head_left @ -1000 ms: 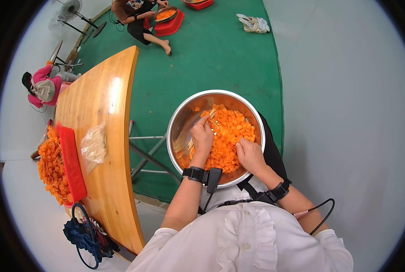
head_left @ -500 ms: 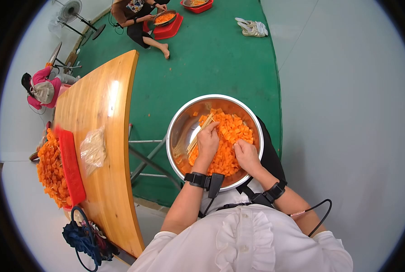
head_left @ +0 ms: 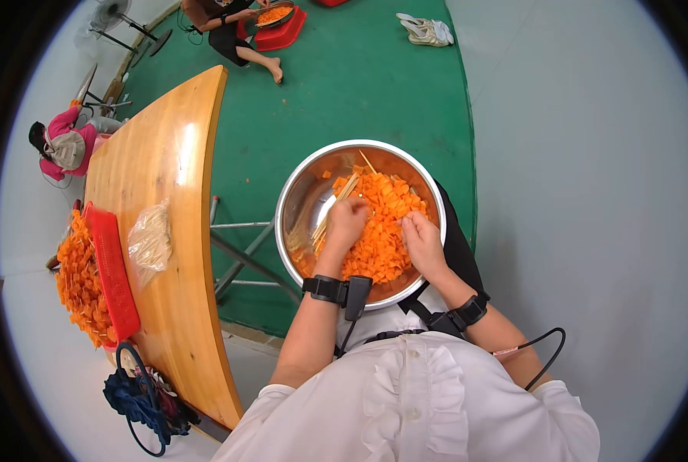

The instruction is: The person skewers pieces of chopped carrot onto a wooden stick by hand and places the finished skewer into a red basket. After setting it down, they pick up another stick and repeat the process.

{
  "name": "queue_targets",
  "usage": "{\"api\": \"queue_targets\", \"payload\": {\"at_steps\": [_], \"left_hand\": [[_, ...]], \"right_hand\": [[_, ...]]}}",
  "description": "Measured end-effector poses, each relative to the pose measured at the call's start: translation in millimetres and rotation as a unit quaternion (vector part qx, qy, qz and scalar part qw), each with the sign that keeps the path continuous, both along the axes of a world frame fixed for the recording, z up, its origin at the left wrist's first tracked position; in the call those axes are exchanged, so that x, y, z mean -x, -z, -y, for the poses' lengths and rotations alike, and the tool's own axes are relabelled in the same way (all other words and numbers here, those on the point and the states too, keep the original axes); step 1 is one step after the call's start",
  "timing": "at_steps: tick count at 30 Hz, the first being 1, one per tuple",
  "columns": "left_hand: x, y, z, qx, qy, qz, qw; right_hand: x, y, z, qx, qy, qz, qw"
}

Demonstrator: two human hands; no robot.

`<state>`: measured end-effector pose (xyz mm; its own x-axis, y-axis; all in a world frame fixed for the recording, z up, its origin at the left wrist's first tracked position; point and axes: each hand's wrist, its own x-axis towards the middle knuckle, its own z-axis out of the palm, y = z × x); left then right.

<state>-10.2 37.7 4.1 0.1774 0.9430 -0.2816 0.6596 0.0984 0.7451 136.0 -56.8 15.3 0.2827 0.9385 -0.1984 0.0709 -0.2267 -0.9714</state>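
Note:
A steel bowl (head_left: 289, 185) on my lap holds many cut orange carrot pieces (head_left: 379, 250). Inside, a bundle of thin wooden sticks (head_left: 347, 189) leans at the left, partly behind my left hand (head_left: 347, 221). That hand is closed over the carrots, its fingers curled; what it pinches is hidden. My right hand (head_left: 423, 242) is at the right of the pile with thumb and fingers pressed together; I cannot make out what is between them. One single stick (head_left: 367, 160) sticks out of the carrots toward the far rim, its lower end hidden among the pieces.
To the left is a wooden table (head_left: 182, 308) with a plastic bag of sticks (head_left: 151, 239) and a red basket (head_left: 115, 269) heaped with carrot pieces. A blue bag (head_left: 136, 396) hangs by the near end. Further off are two people, a fan (head_left: 113, 11) and shoes (head_left: 425, 31).
My left hand has shifted off the upper carrots, and its fingers are curled in more. A single stick now shows near the far rim. The whole view has shifted slightly.

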Motion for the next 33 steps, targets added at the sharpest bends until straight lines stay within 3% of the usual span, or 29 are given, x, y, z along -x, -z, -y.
{"api": "queue_targets", "payload": {"at_steps": [2, 6, 9, 12, 15, 18, 23, 33], "left_hand": [[-1.2, -2.0, 6.9, 0.019, 0.140, -0.093, 0.986], [-2.5, 0.9, 8.2, 0.009, 0.173, -0.123, 0.977], [-1.7, 1.3, 9.0, -0.012, 0.170, -0.118, 0.978], [-3.5, 2.8, 8.9, -0.039, 0.054, -0.107, 0.992], [-2.4, 0.3, -2.2, -0.013, -0.128, 0.006, 0.992], [3.1, 0.3, -13.8, 0.028, -0.276, 0.282, 0.918], [6.6, -1.0, -16.9, 0.017, -0.322, 0.331, 0.887], [3.9, 1.6, -14.1, 0.011, -0.323, 0.314, 0.893]], "right_hand": [[-2.0, 1.0, 0.7, 0.029, 0.005, -0.068, 0.997], [-4.2, 2.3, 2.1, 0.027, -0.024, -0.100, 0.994], [-2.0, 6.7, 2.9, 0.015, -0.031, -0.056, 0.998], [-0.5, 5.1, 2.4, 0.010, -0.031, -0.059, 0.998], [-2.0, -6.8, 4.3, 0.014, -0.062, -0.005, 0.998], [-0.8, -15.4, 6.2, -0.029, -0.095, 0.078, 0.992], [2.5, -23.0, 6.3, -0.049, -0.089, 0.127, 0.987], [3.6, -16.5, 7.3, -0.043, -0.091, 0.169, 0.980]]}}
